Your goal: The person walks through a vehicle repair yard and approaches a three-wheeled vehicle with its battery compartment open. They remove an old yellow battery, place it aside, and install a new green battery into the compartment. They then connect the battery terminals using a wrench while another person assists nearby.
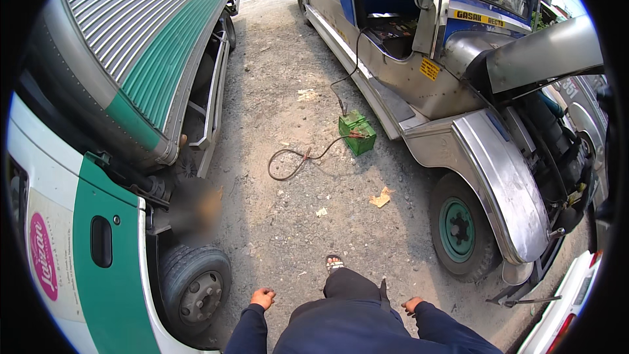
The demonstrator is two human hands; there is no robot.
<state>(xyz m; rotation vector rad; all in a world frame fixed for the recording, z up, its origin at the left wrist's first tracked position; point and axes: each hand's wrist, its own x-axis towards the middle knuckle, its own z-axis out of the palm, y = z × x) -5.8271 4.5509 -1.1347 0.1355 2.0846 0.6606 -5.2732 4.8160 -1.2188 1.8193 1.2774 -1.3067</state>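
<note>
My left hand (263, 297) hangs low on the left of my body, its fingers curled in with nothing seen in them. On the other side my right hand (412, 305) hangs with fingers likewise curled and no object showing. Both are apart from everything around. Ahead of me on the gravel stands a green battery (357, 132). A dark cable (280, 176) lies looped beside it, and one clamp (357, 135) with reddish handles rests at its top. Another cable (358, 59) runs from the battery up into the jeepney's open doorway.
A green and white truck (108, 223) with a front wheel (196, 295) stands on the left; a partly blurred person (196, 206) is beside it. At right is a metal jeepney (485, 177) with its hood raised. Paper scraps (381, 197) lie on the gravel.
</note>
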